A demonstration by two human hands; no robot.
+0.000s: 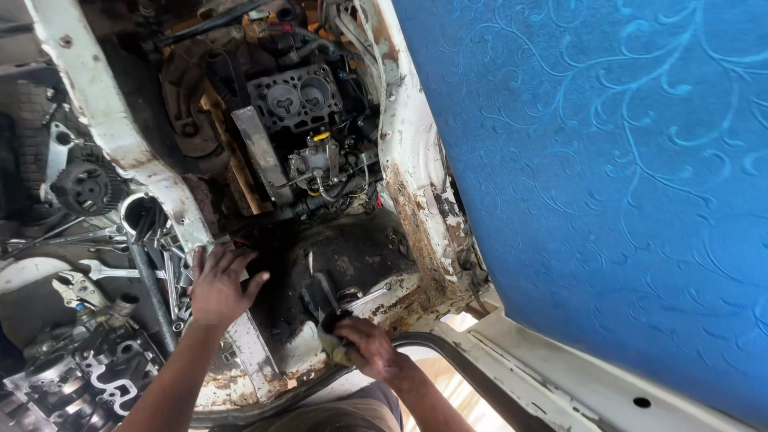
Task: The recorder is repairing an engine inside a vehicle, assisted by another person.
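Below, the left hand (216, 284) lay flat with fingers spread on the rusty white sill (120, 136), probably as a brace while the person leaned into the bay. It held nothing. Just beside it, wrenches (164, 268) were piled on the sill's outer side, within easy reach, touching a dark bar (152, 296).

The right hand (364, 344) was clamped around a dirty rag (332, 336), pressed low at the greasy black floor of the bay (352, 256), near a small bracket. The grip hid most of the rag.

Further in sat the engine block (296, 96), bores facing up, head off, with a pump (316, 156) and hoses crowding its near side. A cylinder head (88, 376) and a toothed pulley (84, 188) lay outside the sill, well apart from the block.

Room was tight: rusted flaking edges on both sides, a blue patterned panel (608, 176) closing off the right. Open space remained only between the hands, over the black floor.
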